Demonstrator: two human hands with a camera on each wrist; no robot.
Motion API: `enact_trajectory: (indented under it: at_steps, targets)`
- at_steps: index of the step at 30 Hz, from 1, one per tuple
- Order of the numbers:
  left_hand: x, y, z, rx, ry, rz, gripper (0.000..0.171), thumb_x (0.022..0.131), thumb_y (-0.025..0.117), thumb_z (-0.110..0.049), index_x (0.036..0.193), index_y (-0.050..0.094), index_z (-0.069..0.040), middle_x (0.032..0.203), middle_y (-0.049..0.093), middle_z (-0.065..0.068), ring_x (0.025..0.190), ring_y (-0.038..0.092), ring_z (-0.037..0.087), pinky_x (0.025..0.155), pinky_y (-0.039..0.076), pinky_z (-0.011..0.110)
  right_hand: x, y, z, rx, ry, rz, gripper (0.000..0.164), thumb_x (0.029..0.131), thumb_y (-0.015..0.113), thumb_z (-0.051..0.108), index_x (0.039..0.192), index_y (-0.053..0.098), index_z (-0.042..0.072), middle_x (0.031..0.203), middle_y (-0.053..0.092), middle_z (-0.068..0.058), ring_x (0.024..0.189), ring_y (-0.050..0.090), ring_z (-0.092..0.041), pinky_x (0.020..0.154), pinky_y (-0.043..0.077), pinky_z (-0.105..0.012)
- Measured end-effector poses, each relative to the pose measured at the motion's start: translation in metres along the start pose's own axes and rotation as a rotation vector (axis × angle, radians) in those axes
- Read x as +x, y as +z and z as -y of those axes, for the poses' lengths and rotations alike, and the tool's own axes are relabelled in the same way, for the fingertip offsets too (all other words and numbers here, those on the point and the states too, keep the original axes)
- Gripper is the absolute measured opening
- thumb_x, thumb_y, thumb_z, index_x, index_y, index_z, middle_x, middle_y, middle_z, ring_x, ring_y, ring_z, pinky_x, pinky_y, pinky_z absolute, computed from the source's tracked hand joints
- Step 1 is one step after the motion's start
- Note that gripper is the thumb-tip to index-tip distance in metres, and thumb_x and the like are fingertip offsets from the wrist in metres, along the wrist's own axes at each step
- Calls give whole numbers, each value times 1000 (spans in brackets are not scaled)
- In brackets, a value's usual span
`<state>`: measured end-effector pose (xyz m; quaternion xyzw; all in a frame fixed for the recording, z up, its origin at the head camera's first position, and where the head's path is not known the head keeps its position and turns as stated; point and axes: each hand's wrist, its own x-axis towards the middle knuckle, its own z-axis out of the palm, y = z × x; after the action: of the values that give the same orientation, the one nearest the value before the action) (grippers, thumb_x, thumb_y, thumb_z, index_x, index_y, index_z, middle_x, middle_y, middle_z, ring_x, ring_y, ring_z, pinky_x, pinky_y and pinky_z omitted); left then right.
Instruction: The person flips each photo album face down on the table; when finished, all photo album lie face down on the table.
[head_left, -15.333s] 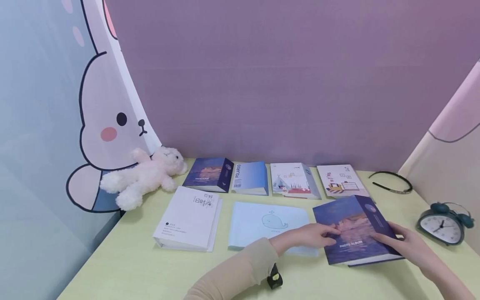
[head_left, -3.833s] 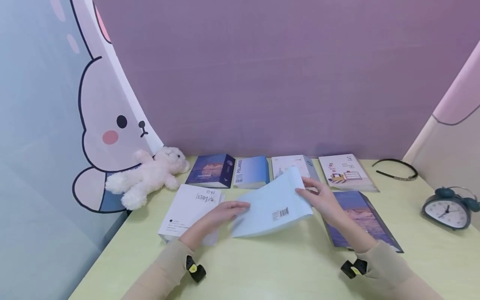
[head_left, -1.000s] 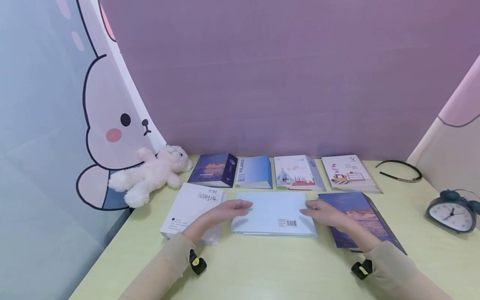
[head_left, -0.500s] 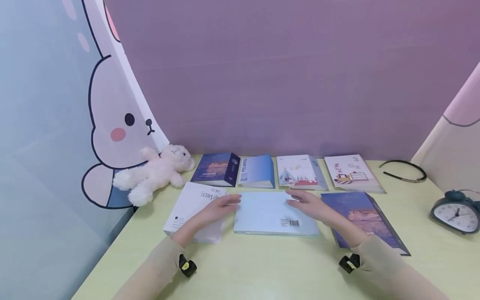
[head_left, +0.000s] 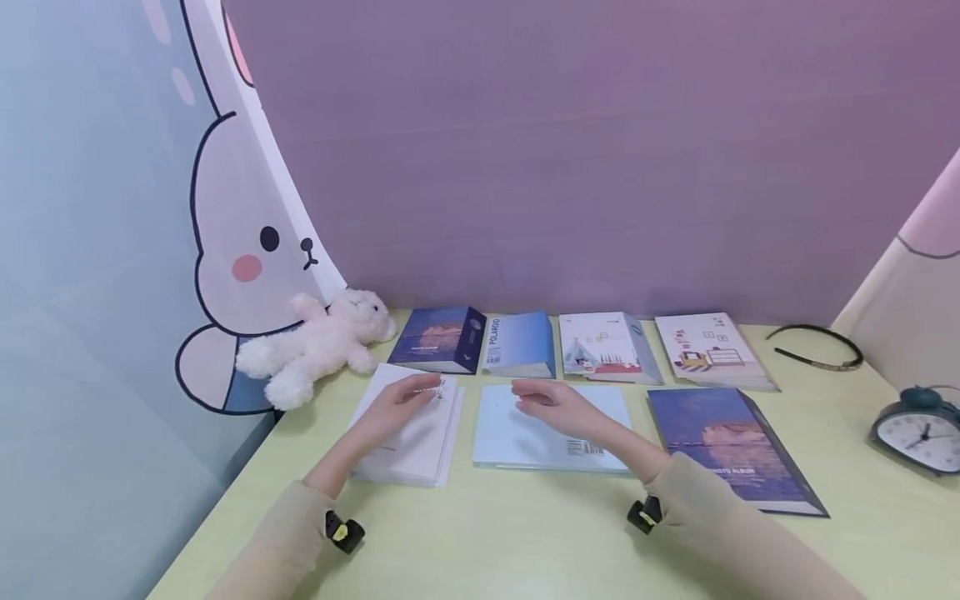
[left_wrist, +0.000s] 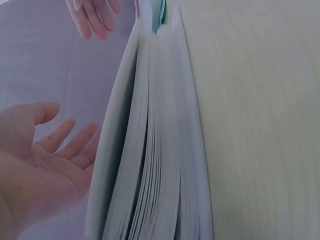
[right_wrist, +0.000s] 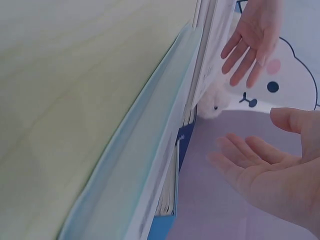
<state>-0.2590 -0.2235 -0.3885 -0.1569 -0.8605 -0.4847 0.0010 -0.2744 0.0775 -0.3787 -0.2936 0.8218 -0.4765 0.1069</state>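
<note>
My left hand point(head_left: 393, 410) hovers over the thick white album point(head_left: 405, 454) at the front left, fingers loosely bent and holding nothing. In the left wrist view the album's page edges point(left_wrist: 157, 135) fan slightly beneath the cover, apart from the left palm point(left_wrist: 42, 167). My right hand point(head_left: 561, 410) hangs above the pale blue album point(head_left: 498, 437), which lies flat with its barcode side up. The right wrist view shows a gap between the right hand point(right_wrist: 275, 175) and that pale blue album point(right_wrist: 142, 150). Right of it lies a purple-blue photo album point(head_left: 720, 442).
Along the back stand a dark photo album point(head_left: 431, 337), a blue Polaroid album point(head_left: 521, 342) and two illustrated white albums, one with a tent point(head_left: 607, 346), one with furniture point(head_left: 708, 346). A plush toy point(head_left: 315, 346) lies left; a headband point(head_left: 817, 350) and alarm clock point(head_left: 918, 429) right.
Earlier my hands held the purple-blue album, then the pale blue one, which turned from its whale side to its barcode side. Both hands let it go and moved left.
</note>
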Motion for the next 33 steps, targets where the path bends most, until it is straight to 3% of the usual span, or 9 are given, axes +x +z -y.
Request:
enact_trajectory:
  at_steps: [12, 18, 24, 33]
  targets:
    - [-19, -46, 17, 49, -94, -186, 45, 97, 51, -33, 133, 50, -7, 134, 53, 15, 124, 49, 33, 106, 39, 47, 31, 39, 17, 17, -50, 80, 46, 96, 53, 23, 135, 47, 0, 134, 54, -17, 121, 53, -30, 103, 44, -39]
    - [-24, -58, 24, 39, -142, -270, 41, 97, 51, -23, 133, 50, -2, 132, 54, 19, 122, 50, 33, 101, 43, 46, 44, 56, 26, -2, -60, 128, 46, 96, 53, 25, 135, 47, 1, 134, 54, -14, 122, 52, -28, 104, 43, -40]
    - [-27, -65, 38, -7, -230, -265, 44, 98, 50, -24, 135, 46, 0, 134, 49, 22, 121, 50, 34, 98, 47, 44, 52, 70, 32, -12, -48, 190, 46, 97, 51, 28, 136, 47, 3, 137, 52, -11, 126, 49, -26, 107, 39, -40]
    - [-30, -65, 48, 51, -313, -152, 52, 98, 50, -27, 139, 40, 4, 133, 50, 24, 112, 53, 27, 86, 51, 32, 61, 85, 35, -18, 19, 272, 51, 97, 50, 33, 140, 43, 7, 142, 47, -9, 133, 41, -25, 111, 33, -40]
